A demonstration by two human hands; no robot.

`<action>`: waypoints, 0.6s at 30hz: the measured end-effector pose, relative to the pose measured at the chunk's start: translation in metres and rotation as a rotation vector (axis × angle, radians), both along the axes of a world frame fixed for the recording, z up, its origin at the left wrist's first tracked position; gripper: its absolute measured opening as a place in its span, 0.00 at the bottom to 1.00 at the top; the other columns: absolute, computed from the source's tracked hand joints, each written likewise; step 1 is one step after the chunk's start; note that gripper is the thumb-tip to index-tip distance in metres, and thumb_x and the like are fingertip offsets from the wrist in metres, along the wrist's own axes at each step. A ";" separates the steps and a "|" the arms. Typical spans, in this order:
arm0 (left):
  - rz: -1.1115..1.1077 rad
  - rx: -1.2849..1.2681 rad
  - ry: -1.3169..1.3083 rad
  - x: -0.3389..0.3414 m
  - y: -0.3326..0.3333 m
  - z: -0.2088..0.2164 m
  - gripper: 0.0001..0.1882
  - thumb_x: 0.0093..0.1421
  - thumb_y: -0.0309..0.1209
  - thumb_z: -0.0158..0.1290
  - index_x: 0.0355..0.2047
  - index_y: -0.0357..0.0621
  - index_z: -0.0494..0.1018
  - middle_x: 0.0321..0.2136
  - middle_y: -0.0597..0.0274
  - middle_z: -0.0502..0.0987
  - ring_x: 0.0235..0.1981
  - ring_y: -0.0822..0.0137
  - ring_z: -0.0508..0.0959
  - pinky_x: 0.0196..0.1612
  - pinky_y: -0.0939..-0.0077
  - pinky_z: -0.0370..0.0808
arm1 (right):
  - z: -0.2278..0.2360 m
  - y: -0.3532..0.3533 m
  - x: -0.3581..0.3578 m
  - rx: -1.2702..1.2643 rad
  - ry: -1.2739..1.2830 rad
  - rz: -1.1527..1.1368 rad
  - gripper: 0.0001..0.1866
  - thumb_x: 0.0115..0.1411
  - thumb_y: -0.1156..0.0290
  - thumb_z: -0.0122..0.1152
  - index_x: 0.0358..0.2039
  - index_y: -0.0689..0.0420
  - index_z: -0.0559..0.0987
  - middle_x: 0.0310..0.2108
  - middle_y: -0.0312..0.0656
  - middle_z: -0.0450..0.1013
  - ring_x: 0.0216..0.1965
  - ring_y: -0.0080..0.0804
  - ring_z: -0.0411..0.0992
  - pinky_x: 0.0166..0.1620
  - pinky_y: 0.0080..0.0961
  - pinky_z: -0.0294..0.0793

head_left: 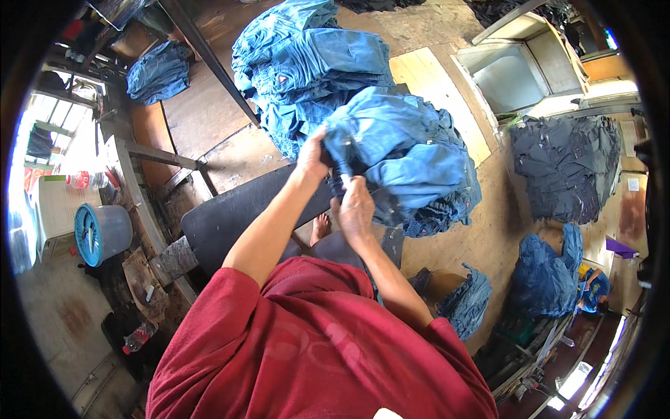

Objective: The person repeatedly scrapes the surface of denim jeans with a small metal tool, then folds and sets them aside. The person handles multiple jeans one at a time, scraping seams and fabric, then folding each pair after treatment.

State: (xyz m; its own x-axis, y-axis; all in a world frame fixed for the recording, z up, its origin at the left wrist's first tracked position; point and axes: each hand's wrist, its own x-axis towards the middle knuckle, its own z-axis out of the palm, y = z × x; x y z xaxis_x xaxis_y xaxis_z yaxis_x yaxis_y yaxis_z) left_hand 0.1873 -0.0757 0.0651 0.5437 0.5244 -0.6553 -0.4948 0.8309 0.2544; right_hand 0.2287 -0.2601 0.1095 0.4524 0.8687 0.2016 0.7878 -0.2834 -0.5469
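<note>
A light-blue denim garment [391,133] lies on top of a heap of folded denim in front of me. My left hand [313,159] is closed on its near left edge, where a darker strip of cloth hangs down. Just right of and below it, my right hand [356,208] is closed, touching that dark strip. A small whitish thing [346,179] shows at its fingertips, too blurred to name. Below both hands a dark padded board [230,216] stretches to the left. Beyond the heap stands a taller stack of blue denim garments [314,66].
Dark grey garments [567,167] are piled on the right. More denim [548,276] lies below them, and another piece [466,304] near my right elbow. To the left are a wooden frame [157,155], a translucent bucket [115,230] with a blue rim and a plastic bottle [139,336].
</note>
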 end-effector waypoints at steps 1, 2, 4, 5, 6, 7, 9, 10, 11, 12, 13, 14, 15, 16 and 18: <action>0.030 -0.018 0.069 -0.020 0.002 -0.003 0.14 0.71 0.37 0.58 0.50 0.42 0.79 0.47 0.54 0.85 0.49 0.56 0.85 0.59 0.53 0.79 | -0.004 -0.006 -0.015 -0.013 0.117 0.047 0.26 0.49 0.74 0.76 0.47 0.62 0.73 0.40 0.50 0.74 0.42 0.53 0.78 0.43 0.47 0.79; 0.007 0.078 0.159 -0.041 0.000 -0.003 0.14 0.70 0.34 0.59 0.51 0.40 0.79 0.47 0.55 0.85 0.49 0.57 0.85 0.59 0.55 0.79 | -0.007 -0.011 -0.028 -0.047 0.159 0.076 0.28 0.48 0.74 0.76 0.48 0.63 0.73 0.43 0.51 0.73 0.45 0.53 0.78 0.45 0.45 0.79; -0.045 0.271 0.348 -0.082 -0.012 0.001 0.18 0.64 0.27 0.65 0.54 0.37 0.79 0.49 0.57 0.85 0.49 0.60 0.84 0.58 0.61 0.79 | -0.004 -0.021 -0.052 -0.119 0.177 0.111 0.28 0.49 0.72 0.77 0.47 0.63 0.71 0.38 0.54 0.75 0.40 0.58 0.79 0.42 0.48 0.80; -0.058 0.291 0.379 -0.104 -0.024 0.004 0.19 0.64 0.27 0.66 0.54 0.37 0.79 0.49 0.57 0.85 0.48 0.60 0.84 0.58 0.61 0.79 | 0.000 -0.028 -0.066 -0.154 0.247 0.108 0.28 0.49 0.71 0.77 0.46 0.63 0.71 0.36 0.55 0.76 0.38 0.60 0.80 0.40 0.50 0.80; -0.070 0.312 0.412 -0.125 -0.038 0.007 0.20 0.63 0.27 0.67 0.54 0.36 0.79 0.49 0.58 0.85 0.48 0.61 0.84 0.57 0.62 0.79 | 0.005 -0.039 -0.079 -0.195 0.323 0.154 0.27 0.52 0.69 0.76 0.46 0.63 0.70 0.35 0.58 0.78 0.36 0.63 0.80 0.38 0.52 0.81; -0.080 0.336 0.439 -0.146 -0.052 0.011 0.20 0.62 0.27 0.67 0.54 0.36 0.79 0.49 0.59 0.85 0.48 0.62 0.84 0.57 0.62 0.79 | 0.010 -0.046 -0.091 -0.283 0.405 0.218 0.27 0.54 0.67 0.76 0.46 0.63 0.70 0.37 0.58 0.80 0.37 0.63 0.81 0.40 0.53 0.81; -0.136 0.360 0.500 -0.187 -0.077 0.018 0.22 0.60 0.26 0.69 0.55 0.39 0.80 0.49 0.62 0.85 0.49 0.66 0.82 0.60 0.66 0.75 | 0.014 -0.053 -0.112 -0.490 0.599 0.368 0.27 0.55 0.64 0.75 0.47 0.63 0.70 0.37 0.59 0.81 0.39 0.63 0.82 0.42 0.53 0.81; -0.058 0.402 0.538 -0.204 -0.087 0.021 0.21 0.59 0.25 0.70 0.53 0.39 0.80 0.47 0.64 0.85 0.47 0.69 0.83 0.57 0.68 0.77 | 0.014 -0.052 -0.119 -0.502 0.621 0.460 0.27 0.57 0.61 0.73 0.49 0.62 0.71 0.36 0.58 0.81 0.40 0.62 0.82 0.43 0.54 0.81; -0.026 0.332 0.560 -0.225 -0.091 0.026 0.20 0.59 0.24 0.70 0.51 0.38 0.81 0.45 0.62 0.86 0.43 0.69 0.84 0.52 0.69 0.80 | 0.013 -0.049 -0.127 -0.526 0.667 0.539 0.27 0.57 0.60 0.72 0.49 0.62 0.71 0.36 0.58 0.81 0.40 0.62 0.82 0.43 0.54 0.81; 0.004 0.307 0.622 -0.247 -0.093 0.031 0.19 0.59 0.24 0.70 0.51 0.37 0.81 0.44 0.61 0.86 0.41 0.68 0.85 0.50 0.68 0.81 | 0.011 -0.044 -0.137 -0.550 0.717 0.614 0.27 0.57 0.60 0.72 0.50 0.62 0.72 0.36 0.59 0.81 0.40 0.62 0.82 0.43 0.54 0.81; 0.023 0.276 0.645 -0.268 -0.092 0.038 0.19 0.59 0.24 0.70 0.50 0.36 0.81 0.43 0.60 0.86 0.39 0.68 0.85 0.48 0.68 0.82 | 0.010 -0.038 -0.147 -0.573 0.761 0.687 0.27 0.58 0.59 0.72 0.50 0.61 0.72 0.36 0.59 0.81 0.40 0.62 0.82 0.43 0.54 0.80; 0.055 0.238 0.711 -0.291 -0.089 0.045 0.18 0.59 0.24 0.71 0.49 0.36 0.81 0.42 0.59 0.87 0.39 0.67 0.86 0.49 0.67 0.83 | 0.009 -0.033 -0.162 -0.580 0.741 0.775 0.27 0.58 0.59 0.71 0.51 0.60 0.72 0.36 0.61 0.81 0.41 0.63 0.81 0.44 0.54 0.80; 0.083 0.191 0.733 -0.314 -0.086 0.052 0.18 0.59 0.25 0.71 0.48 0.35 0.81 0.42 0.58 0.87 0.39 0.66 0.86 0.49 0.66 0.83 | 0.010 -0.028 -0.176 -0.564 0.784 0.847 0.26 0.59 0.60 0.72 0.51 0.61 0.72 0.36 0.62 0.81 0.41 0.65 0.81 0.46 0.54 0.79; 0.089 0.181 0.768 -0.336 -0.082 0.058 0.18 0.59 0.25 0.71 0.49 0.35 0.81 0.42 0.58 0.87 0.40 0.63 0.87 0.50 0.65 0.83 | 0.011 -0.021 -0.192 -0.548 0.823 0.959 0.27 0.58 0.60 0.72 0.51 0.60 0.72 0.37 0.61 0.81 0.41 0.65 0.80 0.46 0.54 0.79; 0.044 0.345 0.895 -0.364 -0.078 0.061 0.30 0.58 0.26 0.73 0.58 0.33 0.75 0.48 0.56 0.84 0.46 0.63 0.84 0.54 0.65 0.81 | 0.016 -0.013 -0.204 -0.585 0.803 1.123 0.26 0.58 0.59 0.75 0.49 0.59 0.74 0.41 0.55 0.82 0.45 0.59 0.81 0.47 0.50 0.79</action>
